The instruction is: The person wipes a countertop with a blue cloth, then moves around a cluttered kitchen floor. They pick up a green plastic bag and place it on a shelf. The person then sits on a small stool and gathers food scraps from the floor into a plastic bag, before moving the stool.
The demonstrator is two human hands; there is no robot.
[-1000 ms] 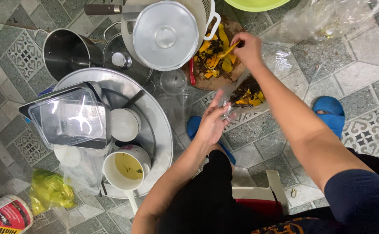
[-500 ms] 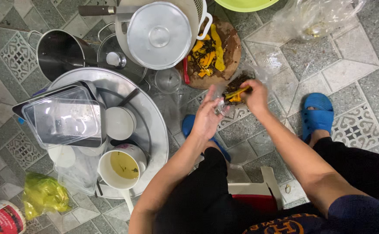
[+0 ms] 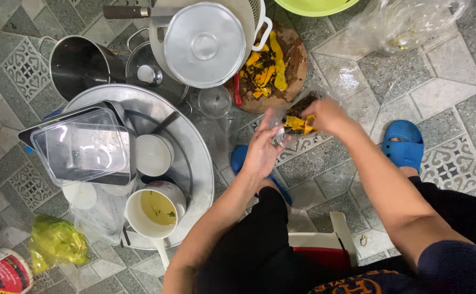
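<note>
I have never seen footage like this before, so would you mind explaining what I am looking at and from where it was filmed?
There is no machine here: a person wears a camera on the head, and it looks straight down at their own two bare hands and a tiled floor.

The left hand holds open a clear plastic bag, and the right hand is at its mouth with yellow peelings.

Just beyond lies a round wooden board with more yellow and dark scraps. To the left, a large metal tray carries a clear plastic box and a white cup with yellowish dregs. Above it stand a steel pot and a pan covered by a metal lid. A foot in a blue sandal shows at the right.
</note>
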